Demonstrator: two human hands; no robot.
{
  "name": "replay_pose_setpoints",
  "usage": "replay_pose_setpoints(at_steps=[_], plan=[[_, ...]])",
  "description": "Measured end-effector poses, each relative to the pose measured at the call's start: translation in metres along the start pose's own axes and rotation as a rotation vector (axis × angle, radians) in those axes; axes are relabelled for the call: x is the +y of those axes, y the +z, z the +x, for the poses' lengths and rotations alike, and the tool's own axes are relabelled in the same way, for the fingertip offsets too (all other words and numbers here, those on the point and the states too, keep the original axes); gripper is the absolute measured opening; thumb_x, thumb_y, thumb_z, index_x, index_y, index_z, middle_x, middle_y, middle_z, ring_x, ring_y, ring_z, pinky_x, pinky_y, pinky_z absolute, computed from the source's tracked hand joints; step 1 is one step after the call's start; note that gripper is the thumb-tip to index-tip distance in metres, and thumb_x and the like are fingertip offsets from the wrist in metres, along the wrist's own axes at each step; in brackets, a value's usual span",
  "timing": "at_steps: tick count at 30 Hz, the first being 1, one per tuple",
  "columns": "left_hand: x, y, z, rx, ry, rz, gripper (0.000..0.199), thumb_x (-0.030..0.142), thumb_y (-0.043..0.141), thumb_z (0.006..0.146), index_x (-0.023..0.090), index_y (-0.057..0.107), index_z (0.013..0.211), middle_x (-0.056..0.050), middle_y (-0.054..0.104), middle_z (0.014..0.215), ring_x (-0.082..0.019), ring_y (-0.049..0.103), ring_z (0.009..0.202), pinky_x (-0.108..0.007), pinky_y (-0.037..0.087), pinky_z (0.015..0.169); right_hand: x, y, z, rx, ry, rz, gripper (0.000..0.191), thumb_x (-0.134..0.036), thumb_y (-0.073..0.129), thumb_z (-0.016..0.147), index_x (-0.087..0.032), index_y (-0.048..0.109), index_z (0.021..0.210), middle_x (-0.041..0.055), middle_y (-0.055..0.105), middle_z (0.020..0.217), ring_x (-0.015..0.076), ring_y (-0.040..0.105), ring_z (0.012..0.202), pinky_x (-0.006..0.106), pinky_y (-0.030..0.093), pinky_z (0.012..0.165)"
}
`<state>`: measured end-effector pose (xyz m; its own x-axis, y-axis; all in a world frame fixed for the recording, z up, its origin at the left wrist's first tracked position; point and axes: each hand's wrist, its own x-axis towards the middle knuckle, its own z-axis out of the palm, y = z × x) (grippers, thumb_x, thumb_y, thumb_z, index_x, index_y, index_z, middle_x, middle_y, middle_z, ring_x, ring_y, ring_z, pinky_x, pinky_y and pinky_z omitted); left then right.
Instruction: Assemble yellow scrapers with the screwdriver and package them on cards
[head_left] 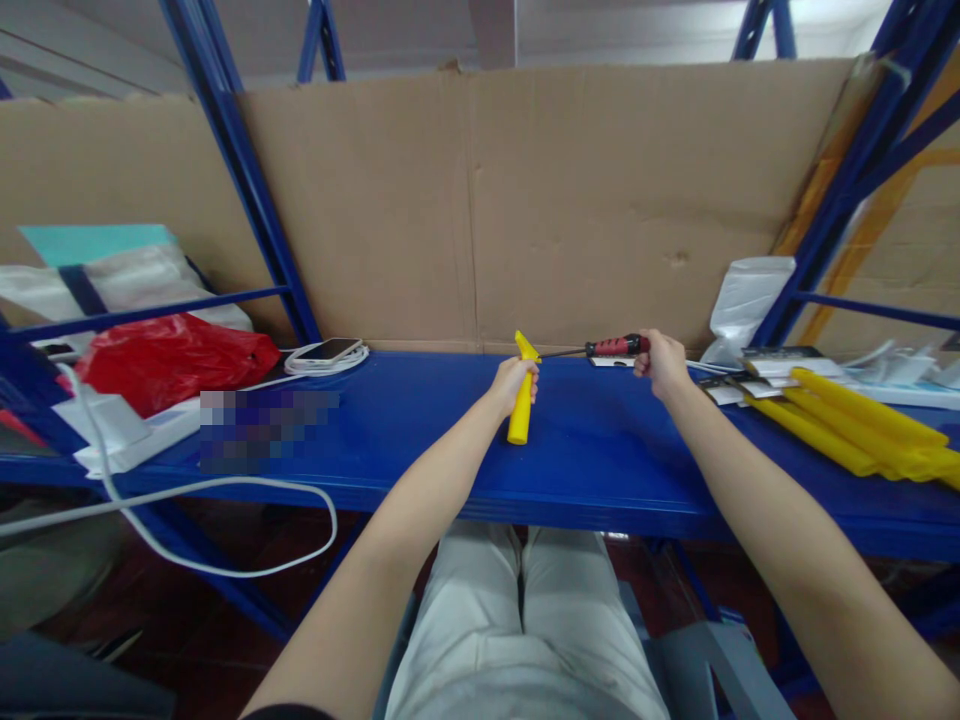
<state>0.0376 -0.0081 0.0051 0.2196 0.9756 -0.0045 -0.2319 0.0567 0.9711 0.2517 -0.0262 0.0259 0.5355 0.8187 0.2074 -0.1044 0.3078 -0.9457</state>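
Near the middle of the blue table [442,430], my left hand [514,382] is wrapped round a yellow handle-shaped piece [519,418], whose angled head sticks up above the fist. My right hand [661,362] is closed on the end of a screwdriver with a red and black grip [615,346]. The screwdriver lies roughly level, its thin shaft pointing left to the head of the yellow piece. Its tip meets that head at the side; whether it sits inside something is too small to tell.
Several yellow handles [862,425] lie at the right beside a white plastic bag [742,305]. At the left are a phone [332,349] on a coiled white cable, a red bag [176,358] and a white power strip [154,435]. Cardboard [555,200] stands behind.
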Motion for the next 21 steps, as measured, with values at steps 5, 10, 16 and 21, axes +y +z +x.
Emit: replay_pose_setpoints(at_steps=[5, 10, 16, 21], plan=[[0.000, 0.002, -0.001, -0.019, -0.015, 0.014, 0.017, 0.007, 0.051, 0.063, 0.020, 0.041, 0.067, 0.007, 0.042, 0.043, -0.007, 0.036, 0.030, -0.019, 0.027, 0.034, -0.004, -0.002, 0.003, 0.100, -0.040, 0.026, 0.018, -0.024, 0.054, 0.076, -0.023, 0.038, 0.067, -0.0120, 0.027, 0.037, 0.0066, 0.029, 0.028, 0.018, 0.022, 0.028], [0.001, 0.001, -0.001, -0.028, -0.008, 0.029, 0.015, 0.007, 0.049, 0.065, 0.020, 0.041, 0.067, 0.006, 0.043, 0.045, -0.008, 0.037, 0.030, -0.020, 0.027, 0.035, -0.004, -0.001, 0.000, 0.110, -0.059, -0.017, 0.016, -0.018, 0.052, 0.077, -0.022, 0.041, 0.066, -0.0107, 0.031, 0.040, 0.0057, 0.029, 0.029, 0.019, 0.022, 0.027], [0.001, 0.003, -0.002, -0.047, 0.002, 0.044, 0.016, 0.006, 0.048, 0.065, 0.020, 0.041, 0.068, 0.006, 0.043, 0.045, -0.008, 0.037, 0.029, -0.020, 0.027, 0.034, 0.005, 0.002, -0.003, -0.020, -0.029, -0.137, 0.015, -0.020, 0.055, 0.076, -0.021, 0.043, 0.066, -0.0094, 0.036, 0.041, 0.0061, 0.030, 0.028, 0.019, 0.025, 0.026], [0.001, 0.004, -0.002, -0.063, 0.009, 0.048, 0.016, 0.005, 0.046, 0.066, 0.020, 0.041, 0.067, 0.007, 0.042, 0.044, -0.008, 0.037, 0.028, -0.020, 0.027, 0.033, 0.012, 0.004, -0.006, -0.266, 0.099, -0.245, 0.016, -0.021, 0.054, 0.080, -0.020, 0.043, 0.068, -0.0084, 0.036, 0.036, 0.0076, 0.035, 0.029, 0.018, 0.028, 0.029]])
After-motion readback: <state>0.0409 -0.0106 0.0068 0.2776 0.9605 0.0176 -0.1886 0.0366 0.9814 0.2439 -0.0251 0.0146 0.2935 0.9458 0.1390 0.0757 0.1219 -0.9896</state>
